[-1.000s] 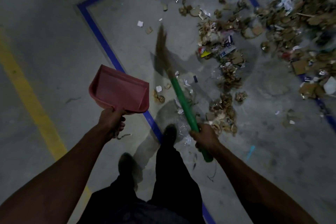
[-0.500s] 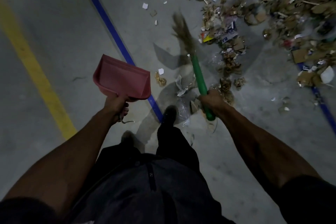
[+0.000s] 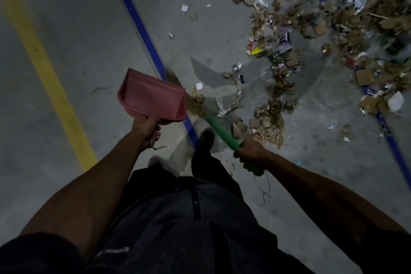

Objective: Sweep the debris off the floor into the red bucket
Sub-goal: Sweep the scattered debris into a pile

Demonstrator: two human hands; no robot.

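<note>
In the head view, the left hand (image 3: pixel 145 128) grips a red dustpan (image 3: pixel 153 95) above the floor (image 3: pixel 66 18), the right hand (image 3: pixel 250 151) clasps a green-handled broom (image 3: pixel 220 130), and debris (image 3: pixel 333 29) litters the floor's far right.

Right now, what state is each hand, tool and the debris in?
Left hand: grips the dustpan handle.
Dustpan: held off the floor, empty.
Right hand: grips the broom.
Broom: bristles blurred beside the dustpan.
Debris: scattered on the floor.
</note>
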